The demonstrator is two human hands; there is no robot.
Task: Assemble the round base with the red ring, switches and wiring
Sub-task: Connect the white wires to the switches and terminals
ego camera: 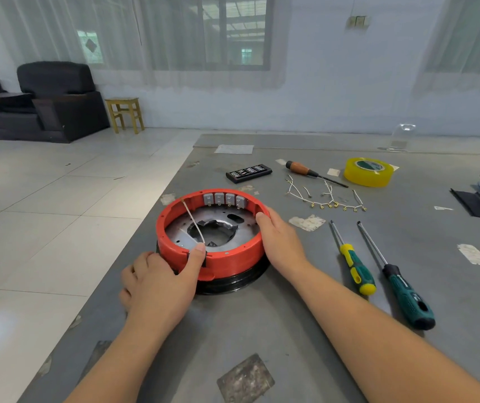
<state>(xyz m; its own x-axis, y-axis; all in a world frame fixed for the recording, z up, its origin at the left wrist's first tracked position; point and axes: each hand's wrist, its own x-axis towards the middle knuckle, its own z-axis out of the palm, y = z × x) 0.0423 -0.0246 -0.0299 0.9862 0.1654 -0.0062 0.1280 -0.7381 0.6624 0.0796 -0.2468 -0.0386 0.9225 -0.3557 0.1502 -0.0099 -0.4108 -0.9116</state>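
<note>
1. Head view, setting: pale room with a curtained window, a dark armchair and a small yellow stool at 10 o'clock across a tiled floor. The work surface is a grey table, scuffed, with tape remnants.

2. Task's thing: the red ring sits on the black round base at the table's centre-left, directly ahead. Four grey switches line the ring's inner wall at its 12 o'clock. Inside, a metal plate with a torn dark opening.

3. Left hand: wraps the ring's outer wall at its 7 o'clock, fingers curled against it; the thumb presses the rim and seems to pin a thin pale wire running up to the ring's 11 o'clock.

4. Right hand: cups the ring at 3 o'clock, thumb hooked over the rim, fingers hidden behind the wall.

5. Spare parts: wiring bundle with brass terminals at 1 o'clock, well apart from the base. Near it, a wooden-handled screwdriver, yellow tape roll and bit case. Two green-handled screwdrivers lie at 3 o'clock.

6. Handling, as a judgement: ring looks like rigid, light plastic; base likely heavier and stable. Best held by the outer wall at opposite sides, as now. Switch tabs and the wire look delicate; keep fingers off them.
</note>
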